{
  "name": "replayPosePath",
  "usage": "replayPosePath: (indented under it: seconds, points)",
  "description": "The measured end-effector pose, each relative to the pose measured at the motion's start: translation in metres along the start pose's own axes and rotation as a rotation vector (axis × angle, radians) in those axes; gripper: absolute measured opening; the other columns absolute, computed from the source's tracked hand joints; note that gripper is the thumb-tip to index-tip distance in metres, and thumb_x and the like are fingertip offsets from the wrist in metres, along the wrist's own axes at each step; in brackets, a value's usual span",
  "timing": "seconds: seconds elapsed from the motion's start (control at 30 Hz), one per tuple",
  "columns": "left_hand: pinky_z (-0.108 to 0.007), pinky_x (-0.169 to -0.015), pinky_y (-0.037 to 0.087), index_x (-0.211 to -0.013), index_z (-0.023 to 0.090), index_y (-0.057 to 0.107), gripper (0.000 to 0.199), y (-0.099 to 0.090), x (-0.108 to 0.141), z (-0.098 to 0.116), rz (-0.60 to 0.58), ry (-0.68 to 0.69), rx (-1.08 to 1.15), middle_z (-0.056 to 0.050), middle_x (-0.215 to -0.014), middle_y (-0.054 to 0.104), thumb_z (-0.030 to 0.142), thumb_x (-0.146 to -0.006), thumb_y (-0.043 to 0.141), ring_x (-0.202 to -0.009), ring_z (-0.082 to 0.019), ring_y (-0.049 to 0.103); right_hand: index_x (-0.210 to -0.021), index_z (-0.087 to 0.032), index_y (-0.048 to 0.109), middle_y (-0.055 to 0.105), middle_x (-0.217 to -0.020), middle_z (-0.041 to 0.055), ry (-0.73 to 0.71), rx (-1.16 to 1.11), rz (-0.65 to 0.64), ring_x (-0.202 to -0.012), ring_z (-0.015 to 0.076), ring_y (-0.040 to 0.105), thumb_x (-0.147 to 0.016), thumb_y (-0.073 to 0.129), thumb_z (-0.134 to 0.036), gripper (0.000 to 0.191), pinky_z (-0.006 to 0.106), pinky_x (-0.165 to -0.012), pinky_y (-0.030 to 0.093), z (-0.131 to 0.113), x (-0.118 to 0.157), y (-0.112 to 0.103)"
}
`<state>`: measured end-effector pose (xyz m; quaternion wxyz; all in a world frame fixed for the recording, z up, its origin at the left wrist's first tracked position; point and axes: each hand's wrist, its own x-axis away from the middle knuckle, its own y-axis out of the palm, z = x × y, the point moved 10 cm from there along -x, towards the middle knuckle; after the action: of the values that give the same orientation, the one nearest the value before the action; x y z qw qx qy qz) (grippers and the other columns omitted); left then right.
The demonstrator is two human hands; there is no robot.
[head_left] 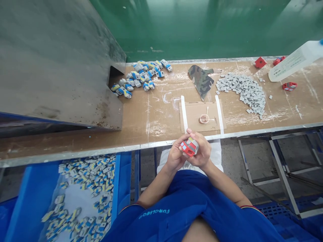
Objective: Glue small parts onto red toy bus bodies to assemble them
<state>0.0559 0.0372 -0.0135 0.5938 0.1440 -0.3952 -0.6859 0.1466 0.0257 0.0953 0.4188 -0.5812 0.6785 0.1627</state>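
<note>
In front of my body, at the table's near edge, a small red toy vehicle (188,148) with pale blue windows and a grey stripe is held between both hands. A grey and yellow part shows against its upper right side; whether the two are joined I cannot tell. The fingers of my left hand (174,156) close on the toy's left side. My right hand (204,149) wraps its right side, thumb and fingers covering part of it. Just beyond lies a cardboard sheet (193,114) with white tape strips, bearing a small round dish (204,118) with cotton swabs.
Grey, blue and yellow toy vehicles (141,75) are heaped beside a metal box (63,60) at left. More fill a blue bin (121,188) below. Camouflage cloth (202,80), small grey tiles (243,90), a plastic bottle (290,64) and another red toy vehicle (289,86) lie rightward.
</note>
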Motion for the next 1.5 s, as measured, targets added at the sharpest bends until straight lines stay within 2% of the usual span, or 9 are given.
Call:
replayPosePath:
  seconds: [0.17,0.33,0.47,0.7,1.13,1.3,1.5]
  points:
    - [-0.027,-0.083,0.057,-0.117,0.02,0.079,0.067,-0.009,0.004,-0.003,0.047,0.021,-0.009,-0.006,-0.1,0.079,0.061,-0.066,0.095,-0.084,-0.016,0.072,-0.151,-0.02,0.053,0.076,-0.134,0.0188,0.082,0.014,-0.016,-0.121,0.0324,0.076,-0.097,0.067,-0.04,0.06,0.048,-0.09,0.07,0.0,0.003,0.0]
    - [-0.027,-0.084,0.058,-0.115,0.022,0.081,0.067,-0.012,0.006,0.0,0.054,0.039,-0.013,-0.006,-0.103,0.08,0.061,-0.063,0.096,-0.086,-0.017,0.073,-0.152,-0.02,0.052,0.073,-0.138,0.0195,0.122,-0.052,-0.036,-0.128,0.0325,0.073,-0.099,0.064,-0.048,0.062,0.05,-0.097,0.068,-0.002,0.005,0.002]
    - [-0.027,-0.086,0.058,-0.114,0.023,0.081,0.065,-0.012,0.005,0.004,0.045,0.055,-0.012,-0.006,-0.103,0.08,0.06,-0.063,0.097,-0.087,-0.017,0.074,-0.149,-0.021,0.054,0.073,-0.138,0.0191,0.161,-0.076,-0.059,-0.127,0.0319,0.073,-0.098,0.067,-0.041,0.057,0.049,-0.098,0.067,0.0,0.002,0.003]
    - [-0.03,-0.085,0.058,-0.114,0.021,0.081,0.069,-0.01,0.001,0.011,0.026,0.11,-0.091,-0.008,-0.1,0.08,0.065,-0.063,0.094,-0.085,-0.019,0.074,-0.147,-0.02,0.055,0.074,-0.136,0.0196,0.157,-0.082,-0.057,-0.128,0.0329,0.073,-0.097,0.067,-0.042,0.055,0.05,-0.098,0.067,0.002,0.001,0.005]
    - [-0.025,-0.083,0.057,-0.113,0.025,0.083,0.061,0.0,-0.001,0.018,-0.014,0.132,-0.064,-0.006,-0.101,0.08,0.063,-0.066,0.093,-0.083,-0.015,0.072,-0.149,-0.02,0.056,0.072,-0.14,0.0201,0.122,-0.059,-0.062,-0.13,0.0336,0.072,-0.099,0.064,-0.045,0.056,0.05,-0.096,0.068,0.003,0.0,0.002]
    - [-0.029,-0.084,0.057,-0.115,0.021,0.082,0.068,-0.005,-0.002,0.016,0.009,0.135,-0.127,-0.009,-0.107,0.08,0.067,-0.065,0.092,-0.088,-0.02,0.072,-0.15,-0.019,0.055,0.073,-0.139,0.0196,0.108,-0.061,-0.043,-0.13,0.033,0.072,-0.1,0.062,-0.047,0.057,0.049,-0.095,0.069,0.004,0.0,0.001]
    - [-0.026,-0.08,0.058,-0.114,0.023,0.082,0.065,-0.013,-0.004,0.014,0.049,0.136,-0.086,-0.007,-0.102,0.079,0.061,-0.063,0.096,-0.084,-0.016,0.071,-0.15,-0.019,0.055,0.074,-0.138,0.0196,0.16,-0.042,-0.104,-0.131,0.0314,0.072,-0.1,0.064,-0.043,0.056,0.048,-0.099,0.067,0.01,0.0,0.007]
